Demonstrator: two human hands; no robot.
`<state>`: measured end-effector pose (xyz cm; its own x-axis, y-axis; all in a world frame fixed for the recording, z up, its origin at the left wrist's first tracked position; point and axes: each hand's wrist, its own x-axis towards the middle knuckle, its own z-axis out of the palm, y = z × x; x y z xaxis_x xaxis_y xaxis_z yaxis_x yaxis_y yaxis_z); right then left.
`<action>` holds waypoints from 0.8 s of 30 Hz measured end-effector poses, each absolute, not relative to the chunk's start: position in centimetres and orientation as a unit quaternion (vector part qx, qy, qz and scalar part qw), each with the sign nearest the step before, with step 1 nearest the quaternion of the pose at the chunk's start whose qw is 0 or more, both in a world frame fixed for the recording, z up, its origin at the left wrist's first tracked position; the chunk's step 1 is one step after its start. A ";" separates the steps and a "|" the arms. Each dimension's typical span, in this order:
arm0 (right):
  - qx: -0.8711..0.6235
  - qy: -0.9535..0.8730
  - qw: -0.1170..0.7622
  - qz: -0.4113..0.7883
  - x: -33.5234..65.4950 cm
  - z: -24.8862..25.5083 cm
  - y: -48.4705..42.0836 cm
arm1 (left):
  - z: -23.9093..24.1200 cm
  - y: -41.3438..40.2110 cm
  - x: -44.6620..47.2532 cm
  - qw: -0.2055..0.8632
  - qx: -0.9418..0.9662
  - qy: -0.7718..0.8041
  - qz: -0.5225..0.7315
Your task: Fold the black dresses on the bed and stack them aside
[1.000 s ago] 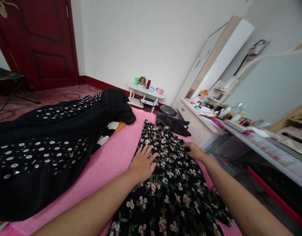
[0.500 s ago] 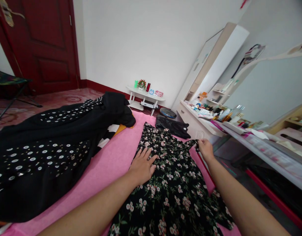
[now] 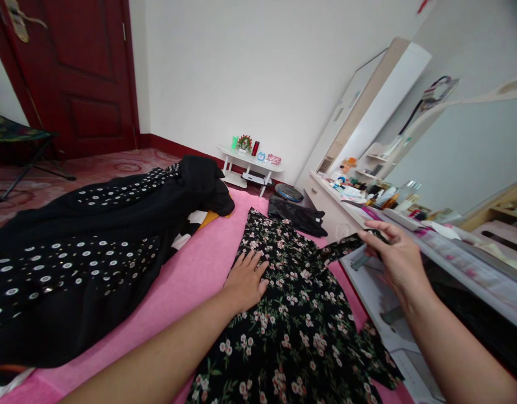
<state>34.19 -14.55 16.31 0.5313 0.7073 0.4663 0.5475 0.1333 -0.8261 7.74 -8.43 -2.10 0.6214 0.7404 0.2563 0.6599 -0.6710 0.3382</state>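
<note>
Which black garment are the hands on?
The floral garment; left hand lies on it, right hand holds its sash-like strip. The dotted black pile and far black garment are untouched.

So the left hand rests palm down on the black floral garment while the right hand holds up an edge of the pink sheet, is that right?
Not quite: the head view shows the right hand holding up a strip of the black floral garment, not the pink sheet. The left hand does rest palm down on the garment.
</note>
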 end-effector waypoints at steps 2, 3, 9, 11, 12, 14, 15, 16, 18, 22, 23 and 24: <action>-0.698 -0.534 0.475 0.043 33.1 16.6 -17.3 | -2.2 -8.4 7.8 0.107 0.893 0.392 0.193; -0.721 -0.553 0.418 0.008 33.1 16.5 -18.5 | -2.2 -8.4 7.8 0.107 0.893 0.391 0.196; -0.768 -0.590 0.172 -0.180 37.8 15.3 -21.9 | -2.4 -8.4 7.8 0.107 0.893 0.383 0.211; -0.782 -0.577 0.200 -0.126 39.4 15.1 -21.7 | -2.4 -8.4 7.8 0.109 0.893 0.381 0.212; -0.788 -0.562 0.239 -0.074 39.8 15.2 -21.5 | -2.3 -8.4 7.8 0.111 0.894 0.380 0.211; -0.784 -0.512 0.348 0.052 39.6 15.6 -20.9 | -2.3 -8.4 7.8 0.116 0.894 0.379 0.210; -0.770 -0.482 0.403 0.111 38.9 16.1 -20.7 | -2.3 -8.4 7.7 0.117 0.894 0.378 0.211; -0.751 -0.455 0.453 0.153 38.0 16.7 -20.5 | -2.3 -8.4 7.7 0.119 0.894 0.376 0.214; -0.710 -0.421 0.533 0.186 35.2 18.3 -20.5 | -2.3 -8.4 7.6 0.123 0.894 0.370 0.221; -0.609 -0.466 0.620 0.165 28.8 21.5 -21.6 | -2.3 -7.9 7.3 0.157 0.884 0.359 0.253; -0.593 -0.487 0.621 0.161 27.4 22.0 -22.1 | -2.3 -7.7 7.2 0.172 0.877 0.358 0.272; -0.583 -0.510 0.613 0.156 26.1 22.3 -22.7 | -2.4 -7.5 7.2 0.189 0.866 0.356 0.295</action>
<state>26.14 -22.71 22.26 0.4315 0.7857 0.4432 0.4039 0.2711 -0.8737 7.21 -7.46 -2.37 0.5720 0.7284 0.3771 0.5050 -0.6750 0.5379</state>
